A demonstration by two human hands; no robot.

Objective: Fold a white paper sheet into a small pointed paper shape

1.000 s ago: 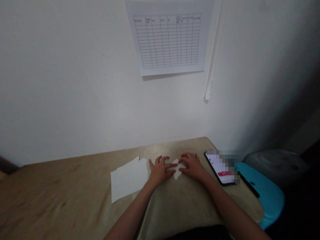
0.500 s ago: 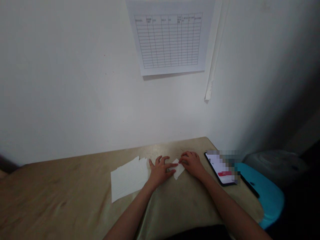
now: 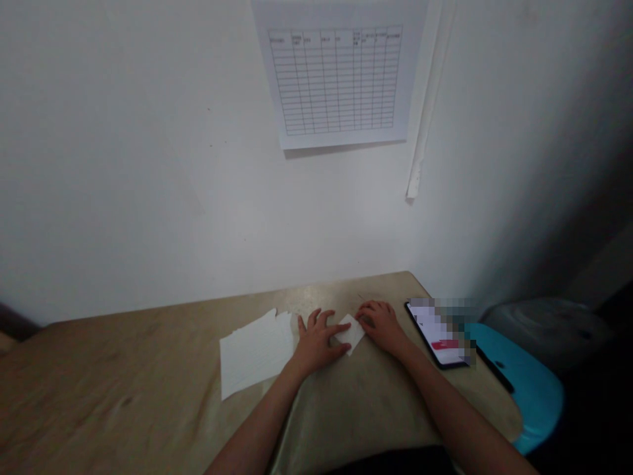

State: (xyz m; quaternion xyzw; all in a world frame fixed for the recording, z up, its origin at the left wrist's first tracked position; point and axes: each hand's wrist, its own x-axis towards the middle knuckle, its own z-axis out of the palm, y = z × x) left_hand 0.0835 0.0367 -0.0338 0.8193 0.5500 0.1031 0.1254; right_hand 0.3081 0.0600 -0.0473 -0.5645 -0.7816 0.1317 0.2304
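Observation:
A small folded white paper [image 3: 352, 335] lies on the brown table between my hands. My left hand [image 3: 319, 340] rests with its fingers spread; its index finger and thumb touch the paper's left side. At the paper's right corner my right hand [image 3: 380, 323] has its fingers curled and pressed together, with the fingertips on the edge. Larger white sheets [image 3: 254, 356] with torn upper edges lie flat to the left of my left hand.
A phone [image 3: 438, 335] with a lit, partly blurred screen lies to the right on the table [image 3: 163, 369]. Past the right edge stands a turquoise stool [image 3: 531, 382]. A printed table sheet [image 3: 341, 86] hangs on the wall behind.
The thumb of my left hand has moved down, away from the index finger, so more of the small paper shows between them. My right hand has hardly moved.

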